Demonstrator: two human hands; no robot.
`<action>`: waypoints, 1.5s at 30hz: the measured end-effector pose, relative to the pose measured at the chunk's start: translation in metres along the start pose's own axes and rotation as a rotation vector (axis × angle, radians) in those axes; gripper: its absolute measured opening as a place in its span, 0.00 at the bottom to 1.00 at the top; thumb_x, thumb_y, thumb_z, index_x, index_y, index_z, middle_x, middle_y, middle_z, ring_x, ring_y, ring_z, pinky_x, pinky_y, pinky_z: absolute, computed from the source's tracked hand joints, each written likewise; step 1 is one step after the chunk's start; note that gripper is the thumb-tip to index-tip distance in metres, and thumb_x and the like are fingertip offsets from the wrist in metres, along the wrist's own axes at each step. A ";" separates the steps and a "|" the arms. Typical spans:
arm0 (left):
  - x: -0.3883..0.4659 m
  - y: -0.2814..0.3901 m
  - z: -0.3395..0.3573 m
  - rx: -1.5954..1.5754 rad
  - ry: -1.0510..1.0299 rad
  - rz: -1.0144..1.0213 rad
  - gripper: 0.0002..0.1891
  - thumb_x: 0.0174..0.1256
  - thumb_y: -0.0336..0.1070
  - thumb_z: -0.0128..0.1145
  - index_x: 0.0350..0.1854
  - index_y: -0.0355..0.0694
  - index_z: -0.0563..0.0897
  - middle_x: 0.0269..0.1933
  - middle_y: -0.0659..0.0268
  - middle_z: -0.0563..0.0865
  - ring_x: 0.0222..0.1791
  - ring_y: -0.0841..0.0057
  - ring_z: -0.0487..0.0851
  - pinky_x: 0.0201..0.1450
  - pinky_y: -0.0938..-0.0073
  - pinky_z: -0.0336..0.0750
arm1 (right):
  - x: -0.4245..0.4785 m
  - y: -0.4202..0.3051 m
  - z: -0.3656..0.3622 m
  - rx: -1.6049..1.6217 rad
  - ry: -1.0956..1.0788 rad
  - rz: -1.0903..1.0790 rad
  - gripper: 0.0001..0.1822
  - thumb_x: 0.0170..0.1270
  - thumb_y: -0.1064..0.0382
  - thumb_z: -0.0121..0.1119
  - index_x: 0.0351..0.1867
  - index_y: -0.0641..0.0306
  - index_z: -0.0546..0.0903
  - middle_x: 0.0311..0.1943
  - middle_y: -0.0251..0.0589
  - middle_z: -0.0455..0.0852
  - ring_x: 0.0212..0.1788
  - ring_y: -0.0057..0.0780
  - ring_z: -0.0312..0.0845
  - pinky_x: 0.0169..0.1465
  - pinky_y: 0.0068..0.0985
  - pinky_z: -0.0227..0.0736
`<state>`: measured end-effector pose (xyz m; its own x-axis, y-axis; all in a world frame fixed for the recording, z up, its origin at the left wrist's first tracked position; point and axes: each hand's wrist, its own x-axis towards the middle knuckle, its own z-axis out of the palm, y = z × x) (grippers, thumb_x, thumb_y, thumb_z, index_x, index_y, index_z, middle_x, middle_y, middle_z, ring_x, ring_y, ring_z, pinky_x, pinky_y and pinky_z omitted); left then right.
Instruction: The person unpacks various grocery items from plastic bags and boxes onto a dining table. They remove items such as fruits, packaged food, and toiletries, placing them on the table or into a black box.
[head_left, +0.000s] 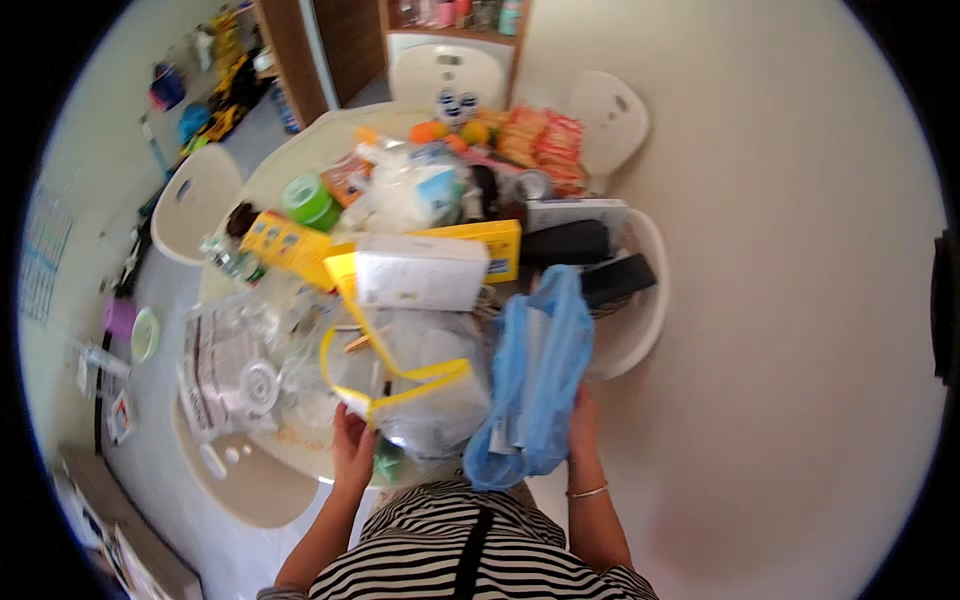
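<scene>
In front of me on the table stands a see-through mesh bag (431, 412) with yellow trim, its top open and small items inside. My left hand (352, 442) has its fingers on the bag's near left corner. Right beside it is a light blue plastic bag (544, 360) with a white item (517, 405) partly inside. My right hand (583, 424) holds the blue bag's right side; the bag hides most of its fingers. A white box (422, 274) lies just beyond the mesh bag, with a yellow box (499, 244) behind it.
A white basin (652, 322) with black items (619, 281) sits at right. Clear plastic packaging (225, 367) lies left. Farther back are a green-lidded tub (309, 199), oranges (427, 133) and red snack packets (551, 142). White chairs (196, 202) surround the table (300, 450).
</scene>
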<state>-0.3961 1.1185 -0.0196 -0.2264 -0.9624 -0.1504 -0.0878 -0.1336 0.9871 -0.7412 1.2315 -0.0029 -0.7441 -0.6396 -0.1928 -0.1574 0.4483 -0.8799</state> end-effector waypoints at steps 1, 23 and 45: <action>0.001 0.004 0.003 -0.044 -0.036 0.013 0.33 0.68 0.26 0.53 0.73 0.34 0.53 0.60 0.55 0.76 0.58 0.69 0.77 0.63 0.69 0.70 | 0.000 -0.003 -0.002 -0.088 0.025 -0.014 0.21 0.70 0.61 0.53 0.61 0.67 0.75 0.49 0.57 0.84 0.51 0.46 0.82 0.52 0.33 0.74; 0.018 0.041 -0.019 0.279 0.381 0.237 0.24 0.60 0.22 0.52 0.61 0.35 0.69 0.56 0.60 0.74 0.47 0.75 0.76 0.50 0.75 0.73 | 0.165 -0.069 -0.018 0.184 0.375 -0.218 0.28 0.65 0.51 0.61 0.59 0.70 0.72 0.53 0.53 0.75 0.53 0.44 0.75 0.55 0.34 0.73; 0.081 0.273 0.172 0.690 -0.197 1.030 0.43 0.41 0.31 0.74 0.65 0.34 0.67 0.61 0.47 0.72 0.61 0.52 0.72 0.64 0.58 0.66 | 0.105 -0.230 -0.080 0.234 0.256 -0.887 0.32 0.42 0.60 0.76 0.52 0.67 0.79 0.47 0.48 0.81 0.47 0.41 0.81 0.53 0.32 0.77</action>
<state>-0.6051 1.0445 0.2286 -0.6272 -0.4865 0.6082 -0.2597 0.8669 0.4255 -0.8355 1.1110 0.2134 -0.5397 -0.5178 0.6638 -0.6196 -0.2895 -0.7296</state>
